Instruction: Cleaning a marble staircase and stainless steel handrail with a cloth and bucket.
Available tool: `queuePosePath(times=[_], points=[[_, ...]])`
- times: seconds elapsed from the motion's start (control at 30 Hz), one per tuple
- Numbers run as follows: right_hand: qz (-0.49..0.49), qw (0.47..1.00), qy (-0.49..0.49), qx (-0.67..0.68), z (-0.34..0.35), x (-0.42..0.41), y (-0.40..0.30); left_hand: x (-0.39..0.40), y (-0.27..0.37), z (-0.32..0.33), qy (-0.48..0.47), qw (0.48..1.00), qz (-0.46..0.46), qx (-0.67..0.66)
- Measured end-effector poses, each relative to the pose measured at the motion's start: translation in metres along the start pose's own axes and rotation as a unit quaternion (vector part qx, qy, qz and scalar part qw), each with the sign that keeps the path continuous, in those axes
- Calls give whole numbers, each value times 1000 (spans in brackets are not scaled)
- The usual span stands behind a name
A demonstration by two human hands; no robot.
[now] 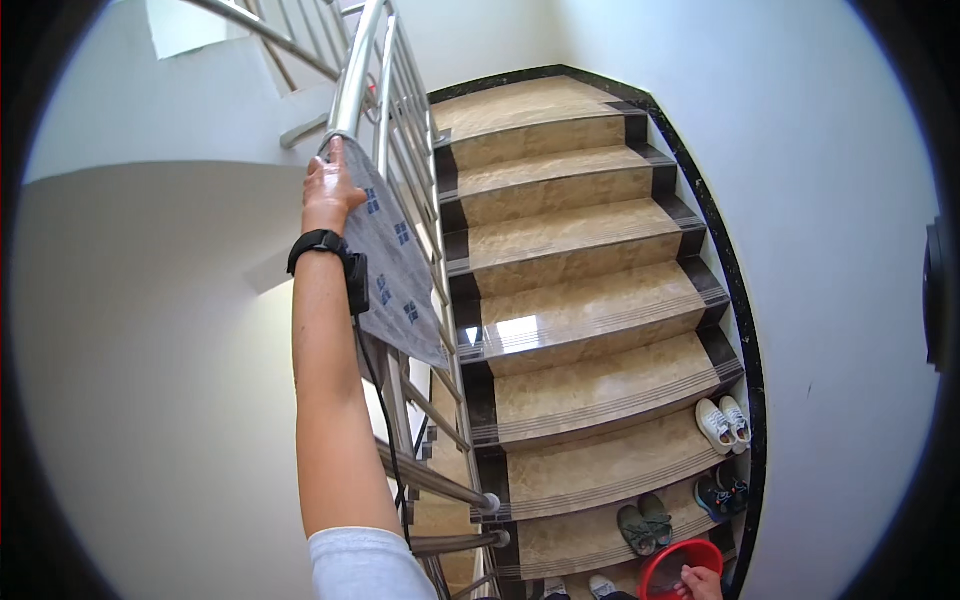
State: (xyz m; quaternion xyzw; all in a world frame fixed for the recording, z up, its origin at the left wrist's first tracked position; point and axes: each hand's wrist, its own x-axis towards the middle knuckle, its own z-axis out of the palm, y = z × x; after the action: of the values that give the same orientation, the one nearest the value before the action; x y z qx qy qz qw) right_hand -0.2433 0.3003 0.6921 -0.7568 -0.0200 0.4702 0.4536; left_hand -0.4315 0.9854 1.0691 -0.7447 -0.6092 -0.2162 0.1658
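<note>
My left hand (330, 184) presses a grey cloth (397, 255) with dark blue patterns onto the stainless steel handrail (358, 67). The cloth wraps over the rail, and its loose part hangs down along the stair side of the balusters. At the bottom right, my right hand (699, 583) is partly cut off by the picture's edge. Its fingers curl over the rim of a red plastic bucket (709, 551). What the bucket holds is unclear. A black strap (315, 244) with a small black device (358, 283) and a cable is on my left wrist.
Curving tan stone stairs (577, 296) rise ahead beside a white wall (832, 300). White shoes (724, 425), dark shoes (720, 496) and green shoes (645, 523) stand on the lower steps. The open stairwell drops away left of the railing. My white-shod feet (602, 586) show below.
</note>
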Motion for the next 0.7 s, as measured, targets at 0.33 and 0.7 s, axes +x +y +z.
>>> queuePosePath(times=[0.33, 0.7], points=[[16, 996, -90, -14, -63, -6, -46, -48, 29, -42, -32, 999, -35, -1], [31, 979, -168, -108, -145, -22, -159, -86, 67, -94, -90, 994, -62, -12]])
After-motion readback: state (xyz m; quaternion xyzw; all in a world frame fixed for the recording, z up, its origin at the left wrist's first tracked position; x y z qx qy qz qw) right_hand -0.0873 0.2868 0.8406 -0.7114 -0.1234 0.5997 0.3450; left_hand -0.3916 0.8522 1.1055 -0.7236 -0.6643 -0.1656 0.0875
